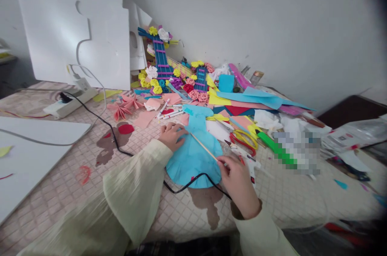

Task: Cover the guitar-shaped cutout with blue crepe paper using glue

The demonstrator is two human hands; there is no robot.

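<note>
A light blue paper cutout [193,163] with a round lower part and a narrow neck lies on the patterned tablecloth. On its upper left edge rests my left hand [173,136], fingers spread and holding nothing. A thin wooden stick [202,145] slants across the upper part of the blue shape. My right hand [234,175] pinches the stick's lower right end at the cutout's right edge. A black cable [185,186] crosses the bottom of the shape and runs beneath the right hand.
Scissors [245,139], markers [172,114] and coloured paper [263,96] lie beyond the hands. Decorated blue paper pieces [161,58] lean at the wall. A power strip [71,103] stands left, near a white board [36,143]. A green cutter [275,147] lies right.
</note>
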